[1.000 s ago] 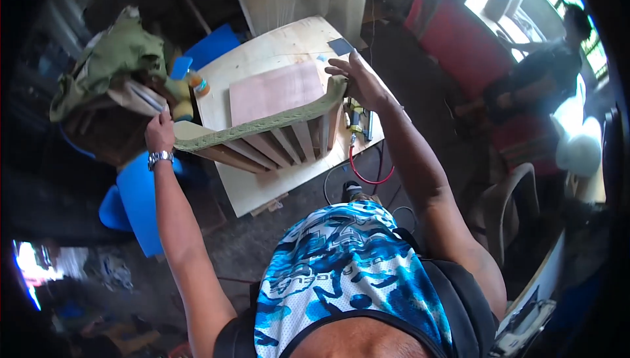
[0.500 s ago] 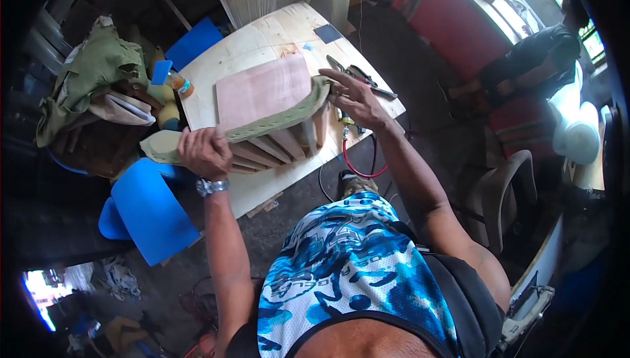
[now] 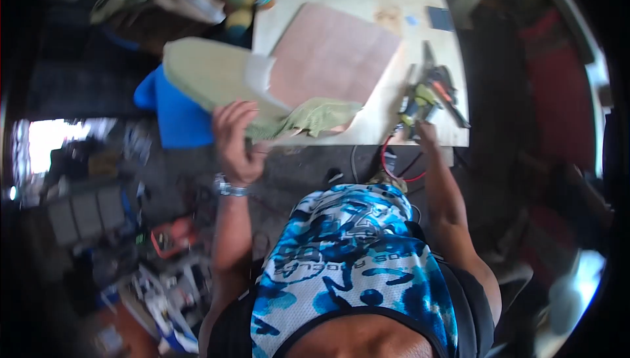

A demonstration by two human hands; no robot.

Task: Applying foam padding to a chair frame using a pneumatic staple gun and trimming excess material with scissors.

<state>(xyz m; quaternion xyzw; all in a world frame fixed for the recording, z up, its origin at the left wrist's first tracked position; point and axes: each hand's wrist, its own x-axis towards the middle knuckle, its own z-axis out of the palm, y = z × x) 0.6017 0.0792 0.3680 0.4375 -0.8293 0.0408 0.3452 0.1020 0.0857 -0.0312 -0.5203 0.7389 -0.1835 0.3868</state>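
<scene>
A long curved furniture piece covered in green fabric (image 3: pixel 203 72) lies across the near left part of the wooden tabletop, beside a reddish-brown wooden panel (image 3: pixel 335 53). Its fabric hangs loose and wrinkled at the near end. My left hand (image 3: pixel 237 138) grips the near edge of the piece, fingers over the fabric and thumb apart below. At the table's front right, my right hand (image 3: pixel 426 133) is closed at the end of a yellow-green air staple gun (image 3: pixel 423 99). Motion blur softens the right fingers and the tool.
A red hose (image 3: pixel 386 161) loops off the table's front edge. Dark hand tools (image 3: pixel 446 89) lie beside the staple gun, and a dark flat square (image 3: pixel 440 19) lies farther back. A blue chair seat (image 3: pixel 180 118) stands left of the table, with fabric-draped furniture (image 3: pixel 157 3) behind it.
My right hand has left the far end of the green-covered piece and moved to the staple gun. The piece has turned, showing its broad fabric face. My view has swung round too.
</scene>
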